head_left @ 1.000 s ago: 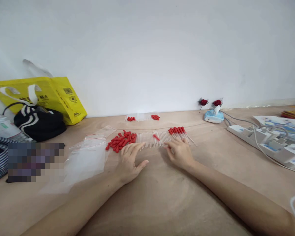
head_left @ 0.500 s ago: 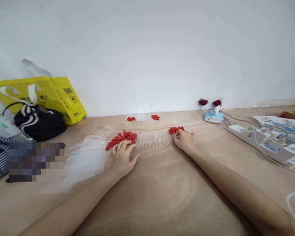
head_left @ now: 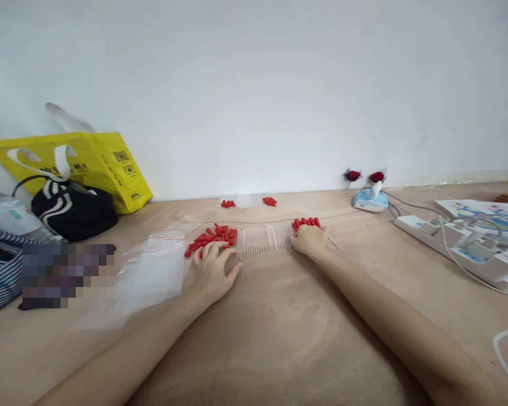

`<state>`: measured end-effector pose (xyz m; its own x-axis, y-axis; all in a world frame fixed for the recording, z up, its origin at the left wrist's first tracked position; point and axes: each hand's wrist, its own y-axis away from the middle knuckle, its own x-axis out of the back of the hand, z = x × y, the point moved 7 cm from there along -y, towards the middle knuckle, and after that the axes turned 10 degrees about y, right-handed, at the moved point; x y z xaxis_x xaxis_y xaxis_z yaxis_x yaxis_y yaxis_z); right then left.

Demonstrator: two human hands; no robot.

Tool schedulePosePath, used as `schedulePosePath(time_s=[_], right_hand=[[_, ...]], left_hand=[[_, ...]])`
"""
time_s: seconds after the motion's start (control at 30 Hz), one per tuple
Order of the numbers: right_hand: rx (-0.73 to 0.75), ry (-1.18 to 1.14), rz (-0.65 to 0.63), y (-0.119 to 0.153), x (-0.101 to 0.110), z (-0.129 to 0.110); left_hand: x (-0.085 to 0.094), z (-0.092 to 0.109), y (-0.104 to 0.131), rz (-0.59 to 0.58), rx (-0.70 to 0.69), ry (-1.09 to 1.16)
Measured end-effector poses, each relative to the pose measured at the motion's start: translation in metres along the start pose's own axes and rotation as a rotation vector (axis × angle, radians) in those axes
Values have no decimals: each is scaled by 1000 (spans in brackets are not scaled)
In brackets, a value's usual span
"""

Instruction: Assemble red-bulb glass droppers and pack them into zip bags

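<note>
- Head view: bringing the right hand [head_left: 310,239] forward over the past second to the right end of the thin pale sticks [head_left: 265,241], now curling over a row of red pieces [head_left: 307,222].
- No longer showing a loose red piece across the sticks; seemingly centring the work on that right-hand row.
- Hiding the right fingertips, so not revealing whether the grip is holding anything.
- Resting the left hand [head_left: 214,270], shifted leftward, on the near edge of a red pile [head_left: 205,239]; keeping that grip wide, with spread fingers and thumb apart.
- Carrying on the wooden counter [head_left: 271,332]: clear bags [head_left: 163,262] left of the pile, a packet [head_left: 249,201] near the wall.
- Leaning a yellow bag [head_left: 133,183] behind a black pouch [head_left: 76,211] at far left.
- Standing flowers [head_left: 353,175], a tissue pack [head_left: 369,202] and a power strip [head_left: 449,242] at right, before the white wall [head_left: 254,96].
</note>
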<state>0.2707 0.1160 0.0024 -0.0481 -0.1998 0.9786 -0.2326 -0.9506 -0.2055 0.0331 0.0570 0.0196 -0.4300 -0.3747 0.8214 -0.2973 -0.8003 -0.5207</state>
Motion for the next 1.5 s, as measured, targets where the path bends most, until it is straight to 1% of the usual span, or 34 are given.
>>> schedulePosePath(time_s=[0.1,0.2,0.27,0.37,0.4,0.47,0.57,0.63,0.67,0.73,0.8,0.87,0.93,0.97,1.0,1.07,1.1,1.13,1.23,1.3,1.4,1.5], right_hand=[[-14,-11,-13,-1,0,0],[-13,-18,-7,-1,1,0],[-8,-30,21,0,5,1],[41,-75,91,8,13,-1],[84,-106,122,13,17,-3],[223,-191,174,26,22,-10],[505,-318,194,52,24,-22],[664,-366,187,68,22,-26],[718,-380,188,74,21,-27],[771,-396,193,82,19,-26],[782,-427,189,83,16,-24],[778,-471,169,81,13,-23],[761,-507,145,78,9,-22],[753,-520,134,77,8,-22],[746,-532,125,76,7,-21],[727,-556,112,75,5,-20],[714,-564,110,75,5,-19],[701,-568,113,75,5,-18],[704,-546,149,76,7,-18],[734,-515,174,78,8,-20],[765,-500,183,80,7,-24],[778,-528,207,83,9,-26]], left_hand=[[10,-11,-10,50,83,-30],[20,-33,-26,85,219,-92],[21,-47,-38,54,274,-123],[16,-63,-51,4,323,-141],[13,-65,-54,-6,328,-142],[8,-68,-58,-15,324,-141],[4,-67,-63,-16,288,-139],[6,-63,-65,-10,235,-139],[7,-59,-66,-8,196,-139],[10,-47,-64,-21,92,-130],[10,-28,-58,-76,-38,-108],[6,-3,-44,-161,-210,-100],[-1,32,-23,-237,-515,-153],[-4,46,-12,-253,-628,-164],[-7,57,-2,-276,-721,-160],[-11,71,13,-311,-821,-110],[-12,73,16,-316,-823,-69],[-11,72,16,-309,-788,-17],[-6,56,10,-268,-568,159],[-5,46,9,-276,-465,246],[-7,41,10,-314,-431,314],[-10,43,10,-315,-433,360]])
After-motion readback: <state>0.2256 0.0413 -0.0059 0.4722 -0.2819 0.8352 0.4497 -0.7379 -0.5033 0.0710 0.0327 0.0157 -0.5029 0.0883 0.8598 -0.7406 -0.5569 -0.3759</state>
